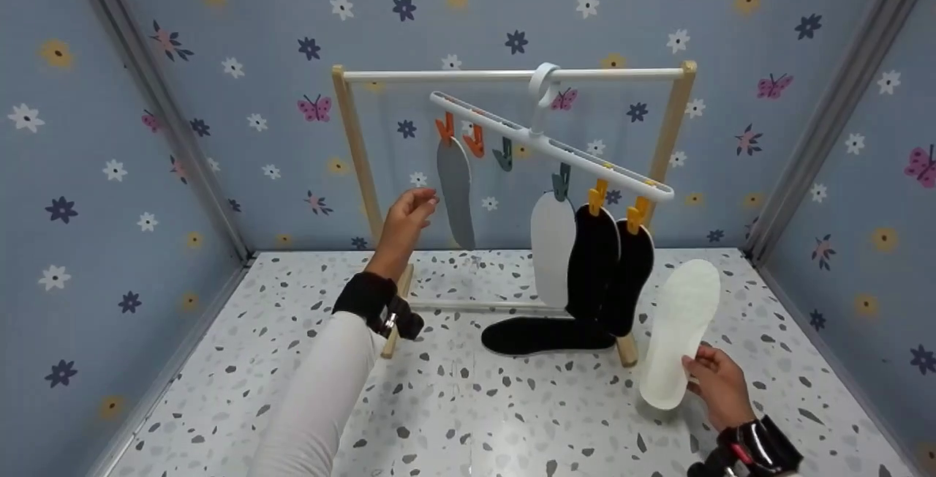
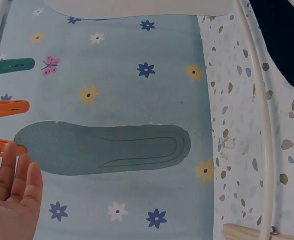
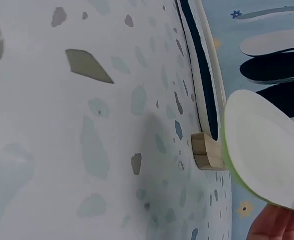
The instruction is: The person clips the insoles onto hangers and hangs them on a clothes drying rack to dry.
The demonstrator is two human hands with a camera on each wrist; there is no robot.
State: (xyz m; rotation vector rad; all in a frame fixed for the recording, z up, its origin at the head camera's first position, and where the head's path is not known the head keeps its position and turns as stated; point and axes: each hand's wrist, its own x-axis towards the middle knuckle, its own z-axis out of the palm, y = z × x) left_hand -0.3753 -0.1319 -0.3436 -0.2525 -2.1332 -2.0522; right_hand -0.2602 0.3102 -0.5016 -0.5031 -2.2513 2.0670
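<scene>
My right hand (image 1: 722, 382) pinches the edge of a pale cream insole (image 1: 678, 334) between thumb and fingers, holding it up at the right. The same insole (image 3: 266, 145) shows a light green edge in the right wrist view. My left hand (image 1: 406, 224) is raised beside a grey insole (image 1: 455, 188), fingers loosely bent and holding nothing. An orange clip (image 1: 445, 128) holds that insole at the left end of a white clip hanger (image 1: 585, 160). On the hanger's right half hang a white insole (image 1: 552, 250) and two black insoles (image 1: 594, 261).
The hanger hooks over the white bar (image 1: 439, 75) of a wooden-legged rack (image 1: 356, 148). An orange clip (image 1: 475, 142) and a dark green clip (image 1: 503, 155) hang without insoles. A black insole (image 1: 545, 336) lies on the speckled table (image 1: 468, 418). Flowered panels enclose three sides.
</scene>
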